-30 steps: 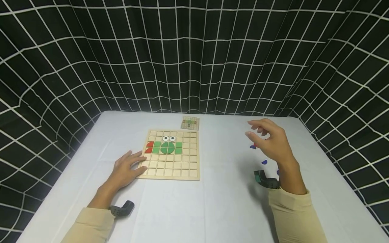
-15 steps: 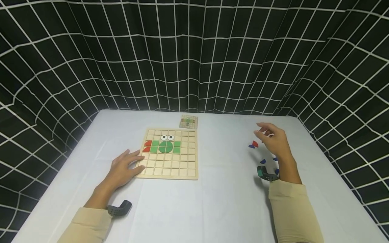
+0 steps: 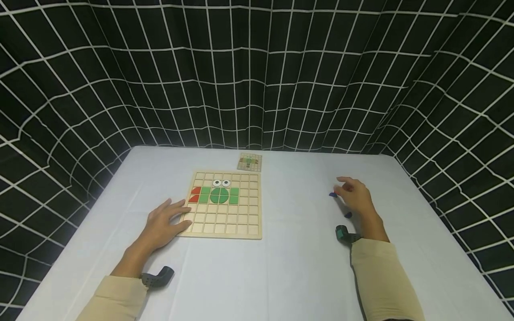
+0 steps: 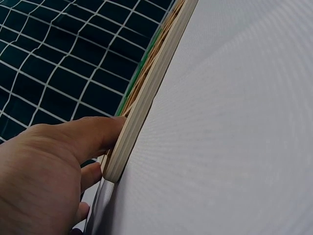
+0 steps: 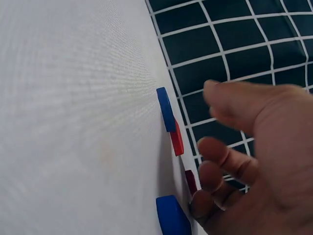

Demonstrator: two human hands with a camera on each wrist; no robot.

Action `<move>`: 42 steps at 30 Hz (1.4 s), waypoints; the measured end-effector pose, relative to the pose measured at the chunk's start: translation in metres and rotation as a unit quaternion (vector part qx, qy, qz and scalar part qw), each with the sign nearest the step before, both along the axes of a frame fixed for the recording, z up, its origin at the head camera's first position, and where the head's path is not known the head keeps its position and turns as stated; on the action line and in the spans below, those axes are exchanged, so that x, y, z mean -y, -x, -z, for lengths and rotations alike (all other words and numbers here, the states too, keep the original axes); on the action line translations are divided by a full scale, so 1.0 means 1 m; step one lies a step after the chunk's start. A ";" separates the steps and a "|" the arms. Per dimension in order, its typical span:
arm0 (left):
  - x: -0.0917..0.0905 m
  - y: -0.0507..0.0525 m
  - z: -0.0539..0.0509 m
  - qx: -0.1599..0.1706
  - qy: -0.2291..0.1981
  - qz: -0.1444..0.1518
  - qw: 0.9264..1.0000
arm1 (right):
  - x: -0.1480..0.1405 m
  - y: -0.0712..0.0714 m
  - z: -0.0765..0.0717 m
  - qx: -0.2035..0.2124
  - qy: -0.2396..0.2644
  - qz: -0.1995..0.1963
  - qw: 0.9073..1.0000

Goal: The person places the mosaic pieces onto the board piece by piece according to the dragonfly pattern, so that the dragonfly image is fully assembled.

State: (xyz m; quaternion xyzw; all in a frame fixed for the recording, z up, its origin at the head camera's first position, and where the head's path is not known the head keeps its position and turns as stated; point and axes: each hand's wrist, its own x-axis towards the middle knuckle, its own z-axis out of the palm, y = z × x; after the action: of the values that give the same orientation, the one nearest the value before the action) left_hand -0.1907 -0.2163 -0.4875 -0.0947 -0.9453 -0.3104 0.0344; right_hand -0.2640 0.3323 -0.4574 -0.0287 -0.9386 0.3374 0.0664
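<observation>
Apparently picking up a piece is the step in hand: we hold our right hand (image 3: 356, 196), loosely curled around nothing, over a loose red piece (image 5: 177, 139) just beside a blue piece (image 5: 166, 110) on the tabletop's (image 3: 301, 254) right. Next probably calls for a careful pinch. Our left hand (image 3: 161, 226), relaxed, touches the wooden board's (image 3: 230, 228) left edge; its cells contain red quarters (image 3: 195, 191), green squares (image 3: 205, 191), a green circle (image 3: 223, 199) and, farther back, two eyes (image 3: 217, 183).

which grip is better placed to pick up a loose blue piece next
Right, I'd judge: the right grip is close to a blue piece, while the left grip touches the board, far from it.
</observation>
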 end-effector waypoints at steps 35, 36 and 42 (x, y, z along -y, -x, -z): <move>0.000 -0.001 0.000 -0.004 -0.009 0.011 1.000 | -0.001 -0.005 0.006 0.029 -0.086 -0.013 0.996; 0.000 -0.001 0.000 -0.004 -0.010 0.011 1.000 | -0.001 -0.005 0.006 0.028 -0.085 -0.012 0.996; 0.000 0.000 -0.001 -0.006 -0.013 0.011 1.000 | 0.000 -0.004 0.006 0.053 -0.064 0.007 0.996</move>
State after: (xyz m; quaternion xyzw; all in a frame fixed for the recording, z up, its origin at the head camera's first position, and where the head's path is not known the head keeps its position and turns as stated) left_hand -0.1903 -0.2162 -0.4868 -0.1062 -0.9400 -0.3221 0.0379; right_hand -0.2603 0.3319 -0.4635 -0.0484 -0.9604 0.2738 0.0201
